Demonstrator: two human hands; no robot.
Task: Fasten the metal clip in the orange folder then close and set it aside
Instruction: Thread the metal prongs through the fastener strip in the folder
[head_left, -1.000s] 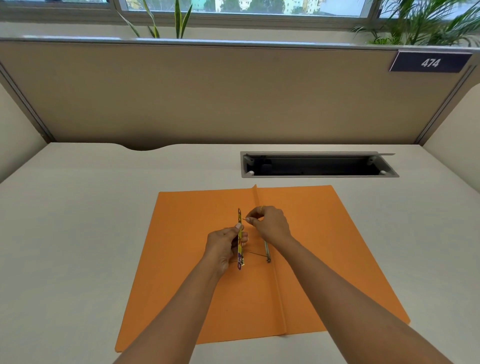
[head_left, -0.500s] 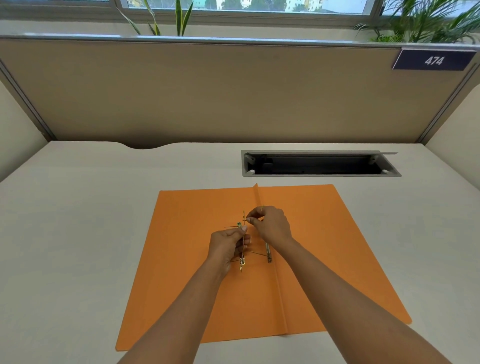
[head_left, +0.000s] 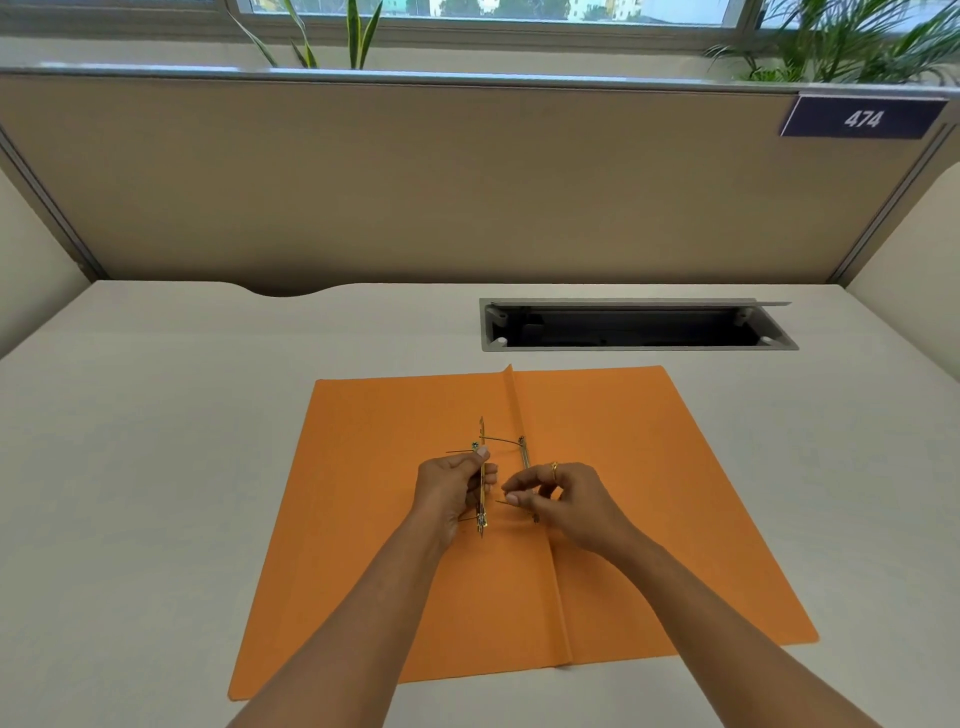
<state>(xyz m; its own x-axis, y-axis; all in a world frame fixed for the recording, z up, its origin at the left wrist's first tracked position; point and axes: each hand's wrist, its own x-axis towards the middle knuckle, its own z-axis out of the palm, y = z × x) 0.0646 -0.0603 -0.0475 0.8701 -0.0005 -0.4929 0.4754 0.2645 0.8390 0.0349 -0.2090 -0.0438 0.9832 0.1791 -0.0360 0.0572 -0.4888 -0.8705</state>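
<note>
The orange folder (head_left: 649, 493) lies open and flat on the desk, its spine crease running up the middle. My left hand (head_left: 454, 488) holds the thin metal clip bar (head_left: 482, 434) upright on edge just left of the crease. The far wire prong (head_left: 501, 440) runs from the bar across to the base strip by the crease. My right hand (head_left: 566, 499), with a ring on one finger, pinches the near wire prong (head_left: 501, 502) between thumb and forefinger, close to the bar's lower end.
A grey cable-tray opening (head_left: 636, 325) is cut into the white desk (head_left: 156, 467) behind the folder. Beige partition walls enclose the back and both sides, with a sign reading 474 (head_left: 862, 118) at top right. Plants stand on the sill behind.
My right hand has moved from the far prong down toward me and now pinches the near prong. The bar stays in my left hand, with the far prong through it.
</note>
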